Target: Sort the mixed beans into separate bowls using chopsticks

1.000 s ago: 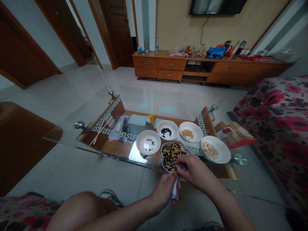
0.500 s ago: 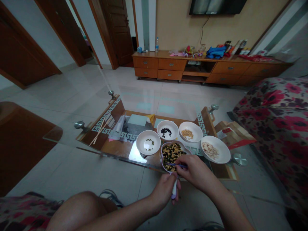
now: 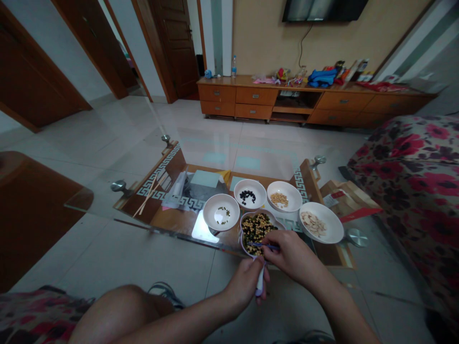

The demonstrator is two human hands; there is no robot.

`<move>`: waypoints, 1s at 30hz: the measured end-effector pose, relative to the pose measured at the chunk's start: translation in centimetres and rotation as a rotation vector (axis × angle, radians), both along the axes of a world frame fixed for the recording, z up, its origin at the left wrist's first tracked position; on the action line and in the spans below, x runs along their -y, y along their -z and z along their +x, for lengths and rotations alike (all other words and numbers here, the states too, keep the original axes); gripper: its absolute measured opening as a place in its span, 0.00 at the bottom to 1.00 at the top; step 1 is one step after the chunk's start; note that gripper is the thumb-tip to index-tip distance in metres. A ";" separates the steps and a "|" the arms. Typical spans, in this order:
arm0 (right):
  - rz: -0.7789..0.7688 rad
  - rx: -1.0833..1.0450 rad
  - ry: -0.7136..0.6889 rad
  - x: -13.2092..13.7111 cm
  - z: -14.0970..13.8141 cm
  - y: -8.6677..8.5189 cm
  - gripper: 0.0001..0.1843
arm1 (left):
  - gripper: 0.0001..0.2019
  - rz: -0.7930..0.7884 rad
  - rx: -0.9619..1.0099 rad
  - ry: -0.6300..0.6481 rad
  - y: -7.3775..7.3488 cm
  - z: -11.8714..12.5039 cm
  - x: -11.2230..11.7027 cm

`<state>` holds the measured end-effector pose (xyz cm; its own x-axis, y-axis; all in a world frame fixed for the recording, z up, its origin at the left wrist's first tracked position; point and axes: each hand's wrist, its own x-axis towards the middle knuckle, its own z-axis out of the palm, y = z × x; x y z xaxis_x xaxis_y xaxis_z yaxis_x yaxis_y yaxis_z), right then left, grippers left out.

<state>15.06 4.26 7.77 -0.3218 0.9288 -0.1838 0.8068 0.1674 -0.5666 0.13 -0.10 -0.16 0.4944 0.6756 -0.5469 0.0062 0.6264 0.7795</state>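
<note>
A bowl of mixed beans (image 3: pixel 256 228) stands at the near edge of the glass table (image 3: pixel 118 191). My right hand (image 3: pixel 289 255) is closed on thin blue tweezers (image 3: pixel 263 245), whose tips lie over the mixed beans. My left hand (image 3: pixel 244 284) is closed around the bowl's white handle (image 3: pixel 260 283) just below the rim. Behind stand white bowls: one with a few green beans (image 3: pixel 221 212), one with black beans (image 3: pixel 250 194), one with yellow beans (image 3: pixel 284 196) and one with pale flat beans (image 3: pixel 321 222).
Wooden chopsticks (image 3: pixel 149 193) and papers lie on the shelf under the glass at left. A flowered sofa (image 3: pixel 412 162) is on the right, a cardboard box (image 3: pixel 349 199) beside it. My bare knee (image 3: pixel 122 310) is below left. A wooden TV cabinet (image 3: pixel 308 100) lines the far wall.
</note>
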 end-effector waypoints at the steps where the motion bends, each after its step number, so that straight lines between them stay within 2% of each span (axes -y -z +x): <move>1: 0.000 0.001 -0.001 0.0 0.0 0.1 0.09 | 0.36 -0.004 0.001 -0.003 0.0 0.0 0.0; 30: -0.012 -0.006 -0.006 0.0 0.0 0.4 0.08 | 0.35 -0.012 0.020 -0.028 -0.2 -0.1 0.0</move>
<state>15.10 4.25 7.41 -0.3289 0.9244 -0.1932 0.8025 0.1657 -0.5732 0.07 -0.12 -0.01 0.4867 0.6825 -0.5453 -0.0269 0.6356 0.7715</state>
